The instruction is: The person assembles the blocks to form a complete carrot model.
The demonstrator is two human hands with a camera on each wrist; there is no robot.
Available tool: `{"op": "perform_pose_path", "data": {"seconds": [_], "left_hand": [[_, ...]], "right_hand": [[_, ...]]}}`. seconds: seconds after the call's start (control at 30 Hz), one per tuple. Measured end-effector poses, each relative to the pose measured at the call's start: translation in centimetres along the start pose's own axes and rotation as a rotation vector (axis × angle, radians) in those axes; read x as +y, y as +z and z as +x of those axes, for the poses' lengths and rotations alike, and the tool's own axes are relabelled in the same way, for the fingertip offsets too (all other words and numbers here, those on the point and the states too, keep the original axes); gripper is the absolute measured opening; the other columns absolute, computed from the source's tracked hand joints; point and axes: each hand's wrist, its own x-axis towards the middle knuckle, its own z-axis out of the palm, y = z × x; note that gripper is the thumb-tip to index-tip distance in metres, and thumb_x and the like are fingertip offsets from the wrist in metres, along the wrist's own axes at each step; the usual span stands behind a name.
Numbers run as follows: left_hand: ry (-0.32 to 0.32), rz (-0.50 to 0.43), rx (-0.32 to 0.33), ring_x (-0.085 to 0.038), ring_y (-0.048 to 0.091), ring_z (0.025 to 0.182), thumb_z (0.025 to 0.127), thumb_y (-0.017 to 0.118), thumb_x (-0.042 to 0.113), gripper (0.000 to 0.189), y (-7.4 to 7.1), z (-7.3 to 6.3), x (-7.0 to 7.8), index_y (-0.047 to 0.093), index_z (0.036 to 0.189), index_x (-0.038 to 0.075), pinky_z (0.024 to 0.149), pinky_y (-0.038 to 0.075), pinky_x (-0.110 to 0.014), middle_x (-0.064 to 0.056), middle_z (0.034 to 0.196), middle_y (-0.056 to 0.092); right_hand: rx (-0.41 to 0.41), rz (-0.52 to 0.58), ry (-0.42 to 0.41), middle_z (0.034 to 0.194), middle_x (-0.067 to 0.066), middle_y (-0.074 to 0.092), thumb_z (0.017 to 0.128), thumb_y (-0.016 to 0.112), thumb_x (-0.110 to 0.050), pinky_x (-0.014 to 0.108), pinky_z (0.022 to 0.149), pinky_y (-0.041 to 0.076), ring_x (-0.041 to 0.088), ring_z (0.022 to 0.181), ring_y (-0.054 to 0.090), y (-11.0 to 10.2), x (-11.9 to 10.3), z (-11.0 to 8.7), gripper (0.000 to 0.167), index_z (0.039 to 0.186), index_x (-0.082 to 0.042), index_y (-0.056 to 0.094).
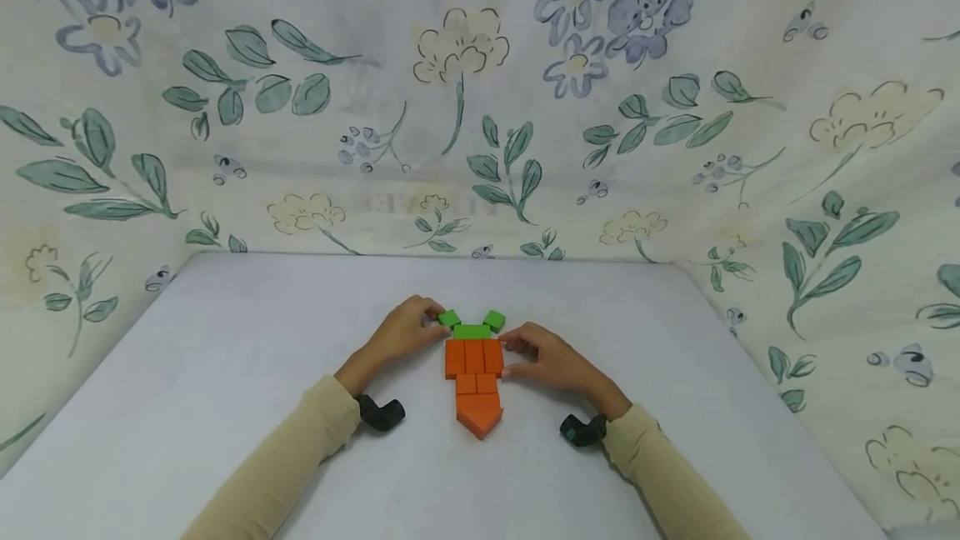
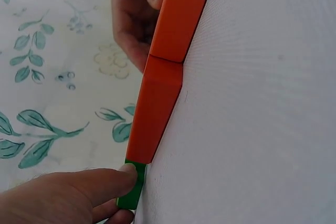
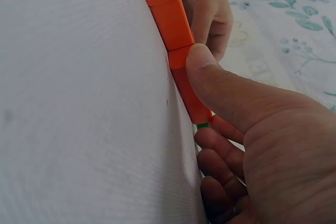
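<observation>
On the white table lies a flat carrot shape of wooden blocks. Its body is several orange blocks (image 1: 474, 358) narrowing to a pointed orange block (image 1: 479, 415). A green rectangular block (image 1: 472, 332) tops it, with small green blocks at the left (image 1: 449, 318) and right (image 1: 494, 321) corners. My left hand (image 1: 405, 327) is at the upper left; its thumb and fingers pinch a green block (image 2: 137, 184) in the left wrist view. My right hand (image 1: 551, 359) holds the right end of the orange row, thumb against the orange block (image 3: 184, 80) and index finger at its upper corner.
Dark wrist-worn cameras sit on the left wrist (image 1: 381, 413) and the right wrist (image 1: 582, 430). Flower-patterned cloth (image 1: 420, 148) rises behind the white table (image 1: 262, 315) and along its sides.
</observation>
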Motion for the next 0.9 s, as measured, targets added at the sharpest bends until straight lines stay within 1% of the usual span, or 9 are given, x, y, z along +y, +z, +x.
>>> {"op": "perform_pose_path", "data": {"seconds": [0.2,0.33,0.5,0.6,0.7,0.8,0.9], "left_hand": [[-0.002,0.009,-0.004,-0.021,0.06,0.094,0.089,0.075,0.025,0.037,-0.1,0.1,0.2,0.069,0.118,0.004,0.085,0.05,-0.04,-0.011,0.109,0.064],[-0.014,0.022,-0.001,-0.022,0.059,0.095,0.088,0.076,0.025,0.039,-0.3,-0.1,0.1,0.068,0.12,0.004,0.087,0.05,-0.04,-0.012,0.11,0.063],[-0.027,0.046,0.001,-0.021,0.057,0.094,0.087,0.077,0.025,0.041,-0.6,-0.5,-0.2,0.068,0.121,0.003,0.084,0.048,-0.037,-0.013,0.112,0.06],[-0.041,0.039,-0.023,-0.021,0.053,0.092,0.087,0.077,0.025,0.044,-1.0,-0.7,-0.4,0.067,0.124,0.003,0.08,0.045,-0.035,-0.015,0.114,0.057],[-0.044,0.018,-0.064,-0.022,0.051,0.093,0.09,0.075,0.022,0.046,-1.6,-0.7,-0.6,0.063,0.13,0.003,0.08,0.044,-0.035,-0.016,0.117,0.054],[-0.043,0.016,-0.106,-0.024,0.054,0.1,0.095,0.068,0.02,0.045,-2.5,-0.7,-1.1,0.059,0.136,0.003,0.086,0.047,-0.038,-0.017,0.122,0.055],[-0.034,0.034,-0.136,-0.028,0.057,0.107,0.1,0.06,0.019,0.043,-3.9,-1.1,-1.8,0.055,0.139,0.002,0.093,0.049,-0.043,-0.019,0.126,0.058]], "right_hand": [[0.0,-0.009,-0.008,0.115,-0.004,0.062,0.086,0.079,-0.034,0.026,0.089,0.049,0.012,0.103,0.057,-0.2,0.0,0.1,0.051,0.131,-0.019,0.061],[-0.009,-0.01,-0.013,0.115,-0.004,0.062,0.086,0.079,-0.033,0.026,0.089,0.048,0.012,0.103,0.056,-0.2,-0.1,0.4,0.052,0.132,-0.018,0.061],[-0.021,-0.004,-0.003,0.115,-0.004,0.061,0.086,0.079,-0.033,0.026,0.09,0.049,0.012,0.104,0.056,0.0,-0.5,0.7,0.052,0.132,-0.019,0.061],[-0.032,-0.003,0.004,0.115,-0.003,0.061,0.086,0.079,-0.032,0.027,0.091,0.049,0.012,0.105,0.056,0.1,-0.6,1.0,0.054,0.134,-0.017,0.06],[-0.026,0.023,0.011,0.117,0.0,0.062,0.089,0.076,-0.03,0.028,0.091,0.049,0.014,0.105,0.057,-0.3,-0.7,1.1,0.055,0.138,-0.013,0.055],[-0.005,0.088,0.028,0.119,0.005,0.063,0.097,0.067,-0.028,0.029,0.088,0.05,0.018,0.105,0.058,-0.9,-0.9,1.2,0.05,0.141,-0.01,0.052],[0.024,0.114,0.037,0.12,0.008,0.064,0.102,0.058,-0.028,0.029,0.086,0.051,0.02,0.105,0.059,-2.1,-1.1,0.8,0.043,0.14,-0.009,0.053]]}}
